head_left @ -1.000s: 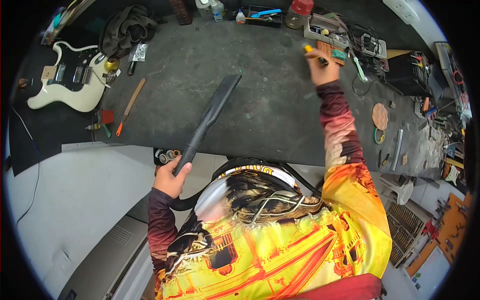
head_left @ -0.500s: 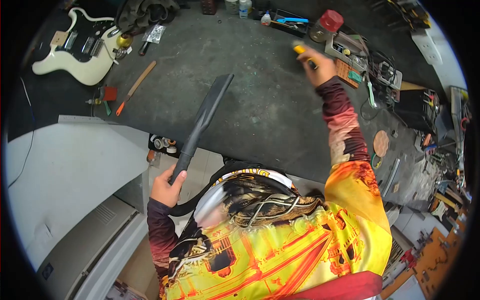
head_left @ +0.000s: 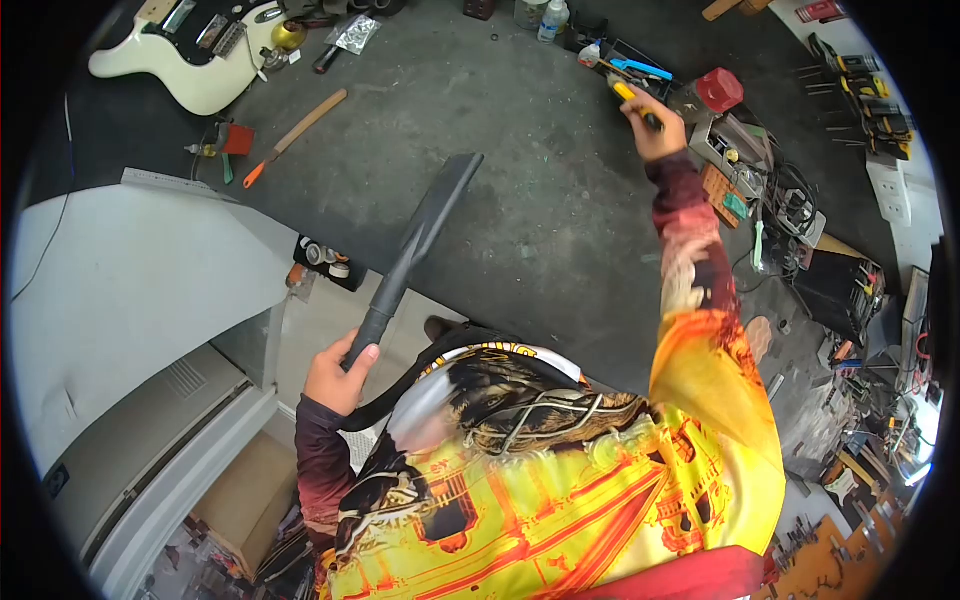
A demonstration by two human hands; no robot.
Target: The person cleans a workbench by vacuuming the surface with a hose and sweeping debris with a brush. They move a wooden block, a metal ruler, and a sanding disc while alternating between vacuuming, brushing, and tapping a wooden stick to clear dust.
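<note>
My left hand (head_left: 338, 375) is wrapped round the lower end of a long dark vacuum nozzle (head_left: 408, 252), whose flat tip points up and right over the dark worktop (head_left: 540, 230). Farther right, my right hand (head_left: 658, 128) holds a yellow and black tool (head_left: 636, 104) with its front end pointing up and left. That tool is near a black tray (head_left: 632, 62) with a blue item in it and a small white bottle (head_left: 590, 54).
A white guitar body (head_left: 190, 82) lies at the far left, near a wooden-handled tool (head_left: 305, 126). A red-lidded jar (head_left: 718, 90), a parts box (head_left: 728, 158) and cables (head_left: 795, 195) sit at the right. Hand tools (head_left: 875, 110) hang on the wall.
The view has shifted, so the bench items appear lower on the right. My right hand, with the yellow and black tool, is now close to the black tray. My left hand still holds the nozzle.
</note>
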